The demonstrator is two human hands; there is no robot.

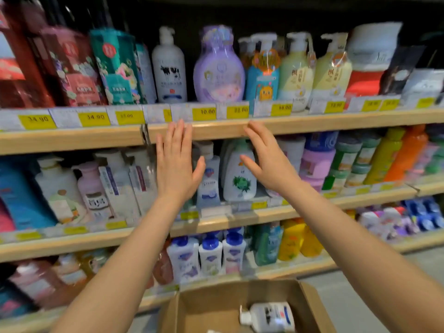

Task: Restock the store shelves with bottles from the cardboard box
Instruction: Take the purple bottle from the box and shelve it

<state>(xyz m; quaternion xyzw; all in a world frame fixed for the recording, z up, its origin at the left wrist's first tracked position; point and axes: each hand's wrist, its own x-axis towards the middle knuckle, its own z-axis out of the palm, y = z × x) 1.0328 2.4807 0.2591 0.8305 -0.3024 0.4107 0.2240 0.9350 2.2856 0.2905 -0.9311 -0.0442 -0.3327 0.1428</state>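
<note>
- Head view, nearest first: a cardboard box [216,308] sits open at the bottom edge, with a white pump bottle [269,317] lying on its side inside it, pump pointing left.
- 2 bare forearms reach up from the lower corners toward the shelves.
- Left hand [176,164] is raised with fingers straight and together, thumb spread to the right, grasping nothing; its fingertips overlap the wooden front edge of the upper shelf [312,123].
- Right hand [266,162] is likewise released, fingers straight and angled up-left, thumb spread toward the left hand, holding nothing.
- Between and behind both hands, on the middle shelf [300,211], stand a pale blue-labelled pump bottle [210,181] and a white bottle with a green leaf print [240,179]; whether either hand touches them cannot be told.
- Lower shelf, below the hands, carries 3 small white bottles with blue caps [209,255].
- Farthest up, the top row holds a white cow-print pump bottle [169,68] and a round purple bottle [218,68], above yellow price tags [207,112].
</note>
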